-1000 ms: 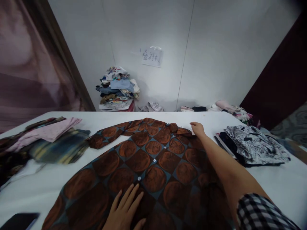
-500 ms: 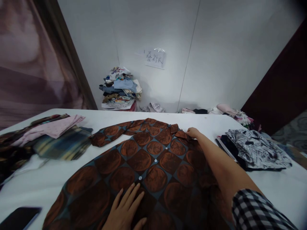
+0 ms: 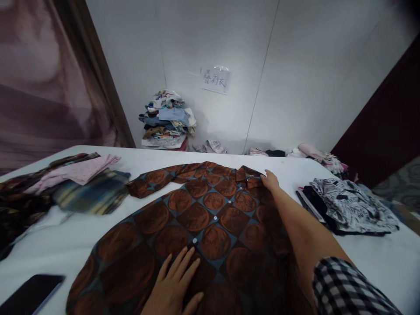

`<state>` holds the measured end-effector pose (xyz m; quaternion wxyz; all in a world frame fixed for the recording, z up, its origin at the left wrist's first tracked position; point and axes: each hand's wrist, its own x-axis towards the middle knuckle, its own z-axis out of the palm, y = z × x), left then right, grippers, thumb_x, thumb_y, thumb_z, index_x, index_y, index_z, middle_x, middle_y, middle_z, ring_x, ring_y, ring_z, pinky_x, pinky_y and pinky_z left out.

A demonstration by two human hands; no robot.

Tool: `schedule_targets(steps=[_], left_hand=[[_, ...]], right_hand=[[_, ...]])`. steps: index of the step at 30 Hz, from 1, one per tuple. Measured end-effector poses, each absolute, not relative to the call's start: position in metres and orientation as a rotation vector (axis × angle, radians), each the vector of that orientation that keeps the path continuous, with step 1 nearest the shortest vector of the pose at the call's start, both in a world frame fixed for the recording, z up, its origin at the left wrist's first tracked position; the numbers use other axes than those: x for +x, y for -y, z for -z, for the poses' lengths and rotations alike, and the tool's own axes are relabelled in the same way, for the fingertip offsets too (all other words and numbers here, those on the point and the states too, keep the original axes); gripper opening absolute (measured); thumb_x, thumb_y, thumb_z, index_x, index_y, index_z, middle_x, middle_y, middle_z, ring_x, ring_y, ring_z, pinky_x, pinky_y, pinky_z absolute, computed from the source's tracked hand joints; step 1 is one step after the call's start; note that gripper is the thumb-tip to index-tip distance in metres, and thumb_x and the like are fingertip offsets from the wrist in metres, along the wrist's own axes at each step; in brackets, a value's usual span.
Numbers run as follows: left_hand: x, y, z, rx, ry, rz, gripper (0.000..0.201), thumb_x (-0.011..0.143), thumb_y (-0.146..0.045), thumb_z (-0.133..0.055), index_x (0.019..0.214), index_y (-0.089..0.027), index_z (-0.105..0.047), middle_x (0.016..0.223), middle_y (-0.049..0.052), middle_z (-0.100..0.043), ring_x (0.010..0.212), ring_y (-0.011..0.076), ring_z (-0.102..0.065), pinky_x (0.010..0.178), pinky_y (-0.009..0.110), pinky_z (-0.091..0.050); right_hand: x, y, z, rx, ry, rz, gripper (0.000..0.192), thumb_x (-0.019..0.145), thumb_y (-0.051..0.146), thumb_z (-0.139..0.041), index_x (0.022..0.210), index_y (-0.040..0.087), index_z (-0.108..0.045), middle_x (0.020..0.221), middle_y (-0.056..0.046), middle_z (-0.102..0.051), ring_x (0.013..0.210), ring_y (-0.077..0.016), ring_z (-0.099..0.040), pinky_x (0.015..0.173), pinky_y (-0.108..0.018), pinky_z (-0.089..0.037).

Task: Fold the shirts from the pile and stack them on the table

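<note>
A brown shirt (image 3: 216, 203) with orange circles, blue-grey patches and pale buttons lies spread front side up, its collar at the far end. One sleeve stretches out to the left. My left hand (image 3: 175, 278) rests flat on the lower front of the shirt, fingers spread, just below a button. My right hand (image 3: 270, 180) reaches across the shirt's right side and grips the cloth beside the collar between thumb and fingers. My right forearm hides part of that side of the shirt.
On the white table (image 3: 98, 227), several garments (image 3: 85, 175) lie at the left and a folded pile (image 3: 351, 208) at the right. A phone (image 3: 31, 295) is near the front left. Behind stand a tall clothes stack (image 3: 169, 120) and a wall with a paper sign (image 3: 215, 81).
My right hand has shifted slightly at the collar, and the collar lies a little more open. The left hand still rests on the shirt. The whole view has moved slightly.
</note>
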<state>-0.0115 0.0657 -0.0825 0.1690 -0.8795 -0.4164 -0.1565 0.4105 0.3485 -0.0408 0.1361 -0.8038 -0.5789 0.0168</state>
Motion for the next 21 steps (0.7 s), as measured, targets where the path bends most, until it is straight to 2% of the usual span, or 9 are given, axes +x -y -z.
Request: schedule_targets(steps=[2,4,6,11,14,17,21], left_hand=[[-0.011,-0.065,0.080,-2.483,1.157,0.439,0.062,0.087,-0.054,-0.051,0.144,-0.032,-0.041,0.146,0.001,-0.045,0.125,0.0245,-0.055,0.095,0.039,-0.052],[-0.011,-0.064,0.080,-2.489,1.175,0.436,0.057,0.087,-0.052,-0.052,0.139,-0.030,-0.049,0.147,0.000,-0.046,0.127,0.0239,-0.053,0.100,0.038,-0.047],[-0.011,-0.064,0.082,-2.513,1.217,0.446,0.055,0.087,-0.052,-0.052,0.138,-0.030,-0.051,0.147,0.001,-0.047,0.128,0.0238,-0.052,0.104,0.038,-0.042],[-0.008,-0.063,0.088,-2.604,1.344,0.467,0.051,0.089,-0.051,-0.050,0.134,-0.029,-0.054,0.145,0.003,-0.049,0.131,0.0261,-0.048,0.107,0.045,-0.036],[-0.004,-0.064,0.087,-2.680,1.435,0.452,0.052,0.089,-0.053,-0.048,0.133,-0.026,-0.056,0.145,0.006,-0.049,0.132,0.0290,-0.046,0.108,0.051,-0.033],[-0.002,-0.068,0.085,-2.750,1.515,0.472,0.052,0.088,-0.051,-0.050,0.132,-0.025,-0.057,0.145,0.009,-0.049,0.134,0.0308,-0.044,0.109,0.054,-0.030],[-0.004,-0.071,0.078,-2.793,1.564,0.573,0.048,0.086,-0.047,-0.054,0.128,-0.023,-0.060,0.141,0.011,-0.053,0.132,0.0312,-0.044,0.110,0.055,-0.028]], right_hand=[[0.411,-0.340,0.048,-2.266,1.739,-0.073,0.045,0.095,0.033,-0.040,0.134,0.013,-0.051,0.134,-0.015,-0.057,0.120,-0.0231,-0.055,0.095,-0.029,-0.043],[0.416,-0.327,0.054,-2.220,1.802,-0.106,0.041,0.094,0.034,-0.043,0.129,0.017,-0.056,0.131,-0.011,-0.059,0.118,-0.0212,-0.057,0.094,-0.027,-0.043],[0.426,-0.308,0.058,-2.212,1.835,-0.140,0.040,0.092,0.035,-0.048,0.127,0.018,-0.058,0.128,-0.010,-0.062,0.116,-0.0216,-0.058,0.092,-0.027,-0.044],[0.461,-0.238,0.059,-2.316,1.787,-0.180,0.051,0.086,0.031,-0.056,0.134,0.013,-0.053,0.125,-0.016,-0.063,0.113,-0.0265,-0.060,0.091,-0.032,-0.045],[0.482,-0.187,0.057,-2.370,1.816,-0.146,0.045,0.085,0.031,-0.056,0.127,0.016,-0.060,0.120,-0.015,-0.066,0.109,-0.0263,-0.062,0.089,-0.032,-0.046],[0.502,-0.136,0.056,-2.426,1.806,-0.085,0.043,0.086,0.036,-0.053,0.122,0.015,-0.062,0.114,-0.015,-0.068,0.105,-0.0267,-0.064,0.086,-0.032,-0.047],[0.516,-0.075,0.058,-2.457,1.497,-0.136,0.058,0.083,0.048,-0.055,0.127,0.011,-0.060,0.097,-0.014,-0.072,0.093,-0.0274,-0.067,0.079,-0.034,-0.050]])
